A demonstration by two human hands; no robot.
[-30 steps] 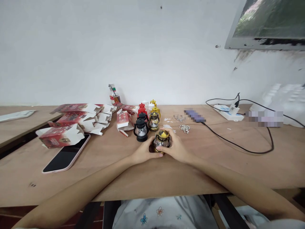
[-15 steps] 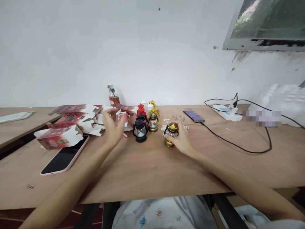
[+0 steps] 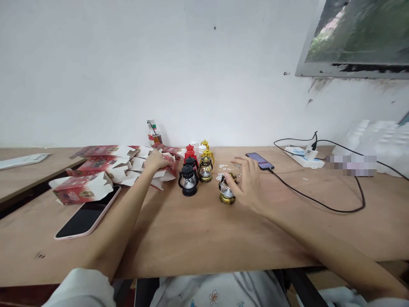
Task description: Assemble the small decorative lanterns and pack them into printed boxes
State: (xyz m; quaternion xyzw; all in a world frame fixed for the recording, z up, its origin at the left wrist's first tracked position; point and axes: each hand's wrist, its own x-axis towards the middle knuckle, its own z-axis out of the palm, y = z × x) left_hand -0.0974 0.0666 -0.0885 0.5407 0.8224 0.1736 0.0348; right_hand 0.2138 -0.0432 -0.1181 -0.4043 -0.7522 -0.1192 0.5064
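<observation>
My left hand (image 3: 156, 161) has its fingers closed over a small red and white cardboard box (image 3: 168, 164) with open flaps; part of the box is hidden under the hand. My right hand (image 3: 251, 181) is open, thumb and fingers spread, just right of a black and gold miniature lantern (image 3: 227, 198) that stands upright on the table. The thumb overlaps the lantern's upper part, and I cannot tell whether it touches. Between the hands stand more small lanterns in rows: a black one (image 3: 188, 182) in front, a black and gold one (image 3: 205, 168), and red, white and gold ones behind.
Several opened red and white boxes (image 3: 83, 188) lie at the left, partly over a phone (image 3: 87, 215). Small metal and white pieces (image 3: 220, 176) lie behind the lone lantern. Another phone (image 3: 260, 160), a black cable (image 3: 315, 207) and a power strip (image 3: 303, 157) are at the right.
My left hand has come down onto the red and white box. My right hand has let go of the black and gold lantern, its fingers lifting off to the right.
</observation>
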